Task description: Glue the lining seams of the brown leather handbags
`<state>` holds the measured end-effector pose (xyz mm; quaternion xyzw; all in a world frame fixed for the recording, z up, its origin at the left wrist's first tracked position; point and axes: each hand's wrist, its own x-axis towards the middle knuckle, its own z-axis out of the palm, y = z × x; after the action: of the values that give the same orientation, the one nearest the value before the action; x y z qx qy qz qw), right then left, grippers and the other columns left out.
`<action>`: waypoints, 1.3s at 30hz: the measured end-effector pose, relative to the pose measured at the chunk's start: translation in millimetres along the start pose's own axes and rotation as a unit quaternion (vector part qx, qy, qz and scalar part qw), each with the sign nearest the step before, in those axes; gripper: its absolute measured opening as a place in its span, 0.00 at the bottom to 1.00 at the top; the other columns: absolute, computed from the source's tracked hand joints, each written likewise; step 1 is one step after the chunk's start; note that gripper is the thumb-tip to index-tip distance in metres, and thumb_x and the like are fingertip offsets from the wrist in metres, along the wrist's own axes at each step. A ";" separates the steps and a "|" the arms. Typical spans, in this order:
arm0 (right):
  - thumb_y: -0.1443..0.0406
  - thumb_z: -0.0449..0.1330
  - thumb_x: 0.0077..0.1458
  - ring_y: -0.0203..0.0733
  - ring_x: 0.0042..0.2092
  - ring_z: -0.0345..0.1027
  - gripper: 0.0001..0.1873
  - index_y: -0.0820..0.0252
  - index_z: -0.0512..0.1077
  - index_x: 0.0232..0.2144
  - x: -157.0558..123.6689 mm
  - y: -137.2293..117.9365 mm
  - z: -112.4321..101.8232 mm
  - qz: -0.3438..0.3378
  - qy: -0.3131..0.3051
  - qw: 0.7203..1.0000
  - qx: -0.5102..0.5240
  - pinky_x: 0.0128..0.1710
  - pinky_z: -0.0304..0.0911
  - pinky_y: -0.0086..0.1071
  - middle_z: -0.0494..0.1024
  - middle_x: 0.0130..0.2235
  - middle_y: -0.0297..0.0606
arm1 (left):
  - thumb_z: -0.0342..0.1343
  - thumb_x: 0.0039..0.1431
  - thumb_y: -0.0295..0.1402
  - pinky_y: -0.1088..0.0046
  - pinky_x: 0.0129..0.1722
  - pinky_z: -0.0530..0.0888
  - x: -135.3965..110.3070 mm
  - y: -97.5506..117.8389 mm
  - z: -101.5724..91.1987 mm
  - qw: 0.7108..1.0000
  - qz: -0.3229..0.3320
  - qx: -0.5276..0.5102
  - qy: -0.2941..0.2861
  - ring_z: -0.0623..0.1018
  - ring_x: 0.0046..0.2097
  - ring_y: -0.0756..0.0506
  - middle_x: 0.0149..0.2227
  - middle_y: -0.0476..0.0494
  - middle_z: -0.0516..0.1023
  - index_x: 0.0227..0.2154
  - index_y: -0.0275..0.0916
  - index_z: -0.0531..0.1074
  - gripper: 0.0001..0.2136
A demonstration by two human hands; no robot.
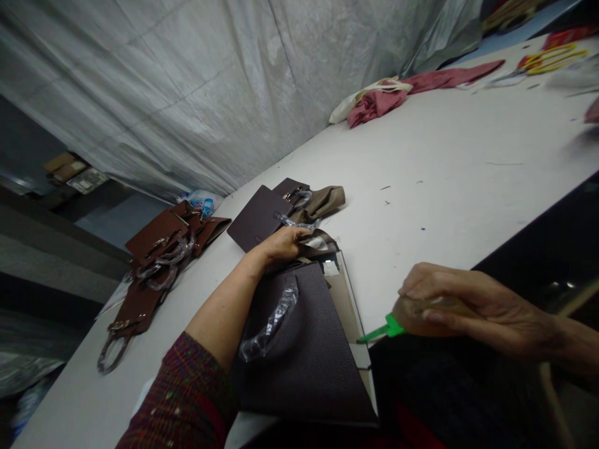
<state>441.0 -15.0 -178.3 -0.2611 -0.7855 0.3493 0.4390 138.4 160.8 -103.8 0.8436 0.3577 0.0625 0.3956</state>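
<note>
My left hand [283,242] grips the far edge of a dark purple-brown leather handbag [304,349] lying on the white table [444,162] in front of me; its handle is wrapped in clear plastic [271,321]. My right hand [449,305] is closed round a small bottle with a green nozzle [381,331] that points left toward the bag's edge. A pale card or lining panel [349,305] sticks out from under the bag. Just beyond my left hand lie another dark bag with a tan flap [285,209].
A pile of brown leather bags [159,262] with plastic-wrapped handles lies at the left of the table. Pink-red cloth [379,100] and scissors with yellow and red handles [547,59] lie at the far right. A grey tarpaulin [210,81] hangs behind the table.
</note>
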 end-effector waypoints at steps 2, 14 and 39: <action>0.67 0.57 0.65 0.39 0.40 0.74 0.09 0.48 0.72 0.45 -0.7 -3.2 1.7 -0.013 0.002 1.000 -0.006 0.39 0.71 0.31 0.76 0.40 0.36 | 0.62 0.58 0.27 0.63 0.51 0.75 -0.2 0.7 0.1 1.000 0.002 -0.006 0.003 0.80 0.44 0.45 0.44 0.43 0.84 0.44 0.37 0.80 0.11; 0.68 0.59 0.62 0.42 0.40 0.75 0.11 0.47 0.72 0.45 -12.0 -12.0 5.9 -0.002 0.033 0.999 -0.017 0.37 0.73 0.33 0.77 0.40 0.37 | 0.60 0.55 0.21 0.66 0.49 0.74 -2.5 4.2 2.9 0.999 -0.021 -0.026 0.008 0.80 0.41 0.47 0.40 0.45 0.84 0.42 0.35 0.79 0.12; 0.65 0.61 0.63 0.48 0.41 0.73 0.08 0.50 0.75 0.44 3.7 -25.7 15.0 -0.005 0.032 0.995 -0.099 0.37 0.73 0.41 0.77 0.41 0.42 | 0.61 0.54 0.31 0.75 0.39 0.71 -77.8 91.9 -50.3 0.984 -0.014 0.118 0.134 0.76 0.35 0.49 0.33 0.50 0.78 0.33 0.37 0.77 0.05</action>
<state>423.5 -33.1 -161.9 -0.3103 -0.8031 0.2591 0.4376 112.6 101.8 9.7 0.8630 0.4247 0.1269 0.2425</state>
